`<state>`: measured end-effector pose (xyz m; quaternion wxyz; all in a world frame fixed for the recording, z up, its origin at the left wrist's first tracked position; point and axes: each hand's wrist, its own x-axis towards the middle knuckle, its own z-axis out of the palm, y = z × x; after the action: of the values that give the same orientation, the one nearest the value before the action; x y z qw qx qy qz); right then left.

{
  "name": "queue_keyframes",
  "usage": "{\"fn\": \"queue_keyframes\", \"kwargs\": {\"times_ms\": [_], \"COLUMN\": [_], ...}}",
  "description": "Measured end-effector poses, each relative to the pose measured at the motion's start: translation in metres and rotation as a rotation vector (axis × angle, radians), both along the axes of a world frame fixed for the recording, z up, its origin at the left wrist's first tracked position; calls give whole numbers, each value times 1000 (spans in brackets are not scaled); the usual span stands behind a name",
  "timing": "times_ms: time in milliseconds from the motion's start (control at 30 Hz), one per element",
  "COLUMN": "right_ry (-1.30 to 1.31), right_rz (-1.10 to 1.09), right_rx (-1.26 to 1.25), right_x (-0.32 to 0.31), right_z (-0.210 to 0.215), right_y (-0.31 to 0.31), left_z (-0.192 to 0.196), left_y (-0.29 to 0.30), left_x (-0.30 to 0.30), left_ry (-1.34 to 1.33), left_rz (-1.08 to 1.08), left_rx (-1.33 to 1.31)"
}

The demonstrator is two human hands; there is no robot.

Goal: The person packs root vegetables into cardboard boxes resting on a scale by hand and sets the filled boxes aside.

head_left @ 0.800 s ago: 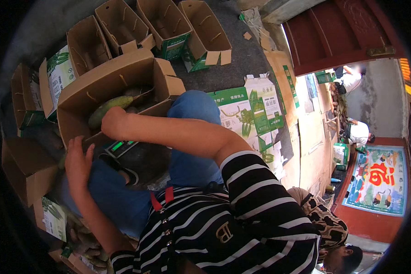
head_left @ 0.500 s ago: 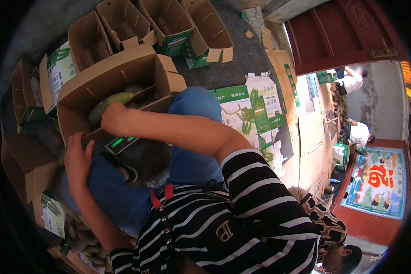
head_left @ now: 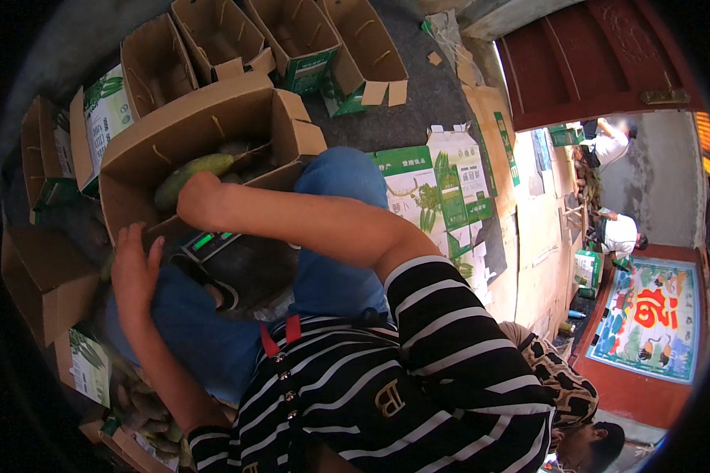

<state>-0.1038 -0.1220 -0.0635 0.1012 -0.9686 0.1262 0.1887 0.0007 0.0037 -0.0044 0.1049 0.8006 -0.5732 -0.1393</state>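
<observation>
Cardboard box (head_left: 173, 142) stands open in front of the person's knees, with long green gourds (head_left: 193, 172) lying inside it. Right hand (head_left: 199, 201) reaches over the near wall of the box and sits against the nearest gourd; its fingers point away from the camera and are hidden, so I cannot tell whether they clasp the gourd or only rest on it. Left hand (head_left: 134, 268) lies spread flat, fingers released, on the near left corner of the box beside the blue-clad knee. A weighing scale (head_left: 213, 244) with a lit green display sits just below the box, between the knees. Judging by this, the step in hand is settling a gourd into the box: it would go best laid lengthwise alongside the others, lowered rather than dropped, while the left palm steadies the wall. More open boxes (head_left: 292, 39) stand beyond, and flattened printed cartons (head_left: 442, 189) lie to the right.
</observation>
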Motion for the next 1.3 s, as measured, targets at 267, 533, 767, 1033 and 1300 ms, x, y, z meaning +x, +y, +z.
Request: {"fn": "queue_keyframes", "kwargs": {"times_ms": [267,533,767,1033,1300], "right_ry": [5,9,-81,-58,-91], "right_rz": [3,-17,-6,5,78], "right_rx": [13,14,-10,-30,-29], "right_x": [-1,-2,-9,-11,-3], "right_z": [0,4,18,12,20], "right_y": [-2,-2,-1,-2,2], "left_z": [4,6,4,10,6], "left_y": [-1,-3,0,-3,7], "left_x": [-1,-3,2,-7,5], "left_ry": [25,48,23,53,-64], "left_rz": [-18,15,14,47,12], "left_rx": [-36,-144,-28,-26,-256]}}
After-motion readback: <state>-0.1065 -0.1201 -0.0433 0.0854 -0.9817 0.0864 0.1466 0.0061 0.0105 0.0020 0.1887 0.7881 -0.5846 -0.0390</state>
